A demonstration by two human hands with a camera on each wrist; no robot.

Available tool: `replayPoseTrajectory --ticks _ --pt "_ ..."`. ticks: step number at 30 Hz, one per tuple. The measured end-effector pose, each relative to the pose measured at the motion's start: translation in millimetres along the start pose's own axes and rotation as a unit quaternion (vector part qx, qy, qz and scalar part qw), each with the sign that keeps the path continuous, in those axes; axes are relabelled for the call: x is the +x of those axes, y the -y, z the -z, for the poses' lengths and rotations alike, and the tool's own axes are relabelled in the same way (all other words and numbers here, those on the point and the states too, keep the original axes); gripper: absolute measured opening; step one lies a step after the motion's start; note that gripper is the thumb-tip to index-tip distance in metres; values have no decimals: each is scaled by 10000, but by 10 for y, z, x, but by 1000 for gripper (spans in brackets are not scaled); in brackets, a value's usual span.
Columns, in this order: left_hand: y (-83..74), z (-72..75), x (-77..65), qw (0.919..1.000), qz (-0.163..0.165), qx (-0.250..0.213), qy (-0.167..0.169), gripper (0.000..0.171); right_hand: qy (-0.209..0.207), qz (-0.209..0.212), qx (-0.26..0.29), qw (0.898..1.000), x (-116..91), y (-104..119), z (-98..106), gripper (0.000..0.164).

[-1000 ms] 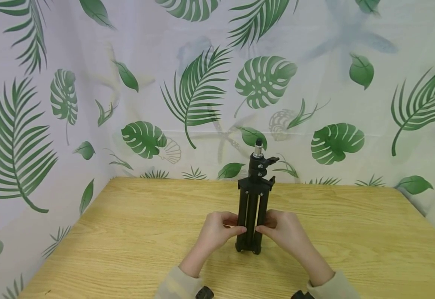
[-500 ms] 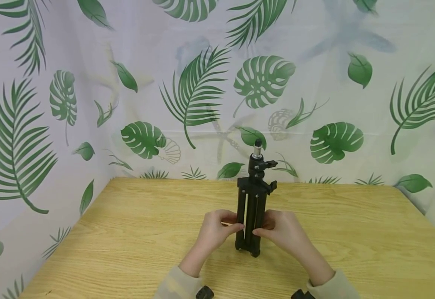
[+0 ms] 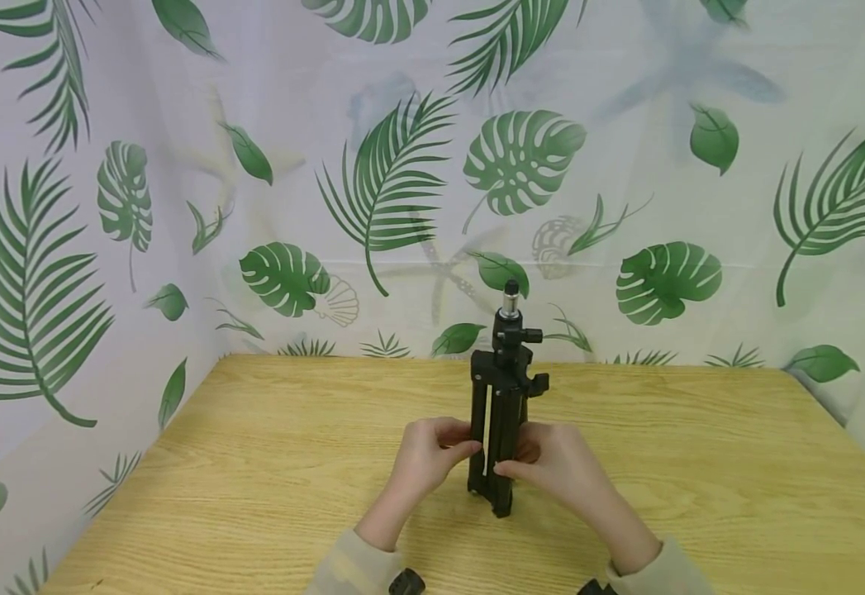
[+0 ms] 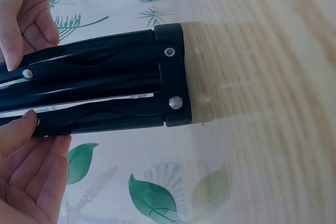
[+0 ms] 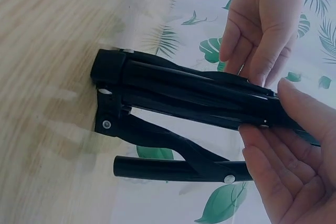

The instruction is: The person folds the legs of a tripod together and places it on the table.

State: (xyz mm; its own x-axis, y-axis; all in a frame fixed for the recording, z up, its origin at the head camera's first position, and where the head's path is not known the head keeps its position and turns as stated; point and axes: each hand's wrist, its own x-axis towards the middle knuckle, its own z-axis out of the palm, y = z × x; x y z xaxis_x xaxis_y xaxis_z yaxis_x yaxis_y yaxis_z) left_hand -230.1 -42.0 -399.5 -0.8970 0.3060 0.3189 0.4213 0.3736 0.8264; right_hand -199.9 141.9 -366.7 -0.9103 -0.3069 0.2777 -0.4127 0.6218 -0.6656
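Observation:
A folded black light stand (image 3: pixel 501 446) stands upright on the wooden table, its silver stud and black tip at the top. My left hand (image 3: pixel 432 459) pinches its left leg low down, thumb in front. My right hand (image 3: pixel 558 471) holds the leg nearest me, thumb across its front and fingers behind. In the left wrist view, my left hand (image 4: pixel 34 171) grips the lower leg and my right hand (image 4: pixel 26 19) touches the upper one. The right wrist view shows a leg tube (image 5: pixel 157 168) apart from the foot bracket, joined by a hinged brace. Two knobs point right.
The light wood table (image 3: pixel 268 463) carries the stand near its middle. White cloth (image 3: pixel 417 207) printed with green leaves hangs behind the table and along its left side. Black wrist-camera parts (image 3: pixel 406 583) show near the sleeves.
The stand has turned about its upright axis, bringing one leg round to the front and swinging its knobs. My right hand has shifted slightly left with that leg; my left hand has barely moved.

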Motion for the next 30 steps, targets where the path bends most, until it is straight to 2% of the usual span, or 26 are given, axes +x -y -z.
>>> replayPoseTrajectory --ticks 5,9,12,19,23,27,30 --pt "-5 -5 -4 10000 -24 3 31 16 276 -103 107 9995 1 -18 89 21" --pt "-4 -6 -2 10000 23 58 56 17 351 -441 109 9983 2 -80 209 24" --pt "1 -4 1 9999 71 107 61 17 169 -601 110 9980 13 -144 259 22" --pt "1 2 6 9999 52 99 57 18 -413 -616 11 9972 69 -303 218 19" --pt "2 3 12 9999 38 91 73 18 -468 -505 75 9976 98 -372 164 24" --pt "10 -1 21 9999 51 -28 89 19 -188 -216 450 9986 116 -425 113 35" --pt "20 -7 23 9999 75 -42 85 20 -7 1 778 9970 125 -443 81 36"
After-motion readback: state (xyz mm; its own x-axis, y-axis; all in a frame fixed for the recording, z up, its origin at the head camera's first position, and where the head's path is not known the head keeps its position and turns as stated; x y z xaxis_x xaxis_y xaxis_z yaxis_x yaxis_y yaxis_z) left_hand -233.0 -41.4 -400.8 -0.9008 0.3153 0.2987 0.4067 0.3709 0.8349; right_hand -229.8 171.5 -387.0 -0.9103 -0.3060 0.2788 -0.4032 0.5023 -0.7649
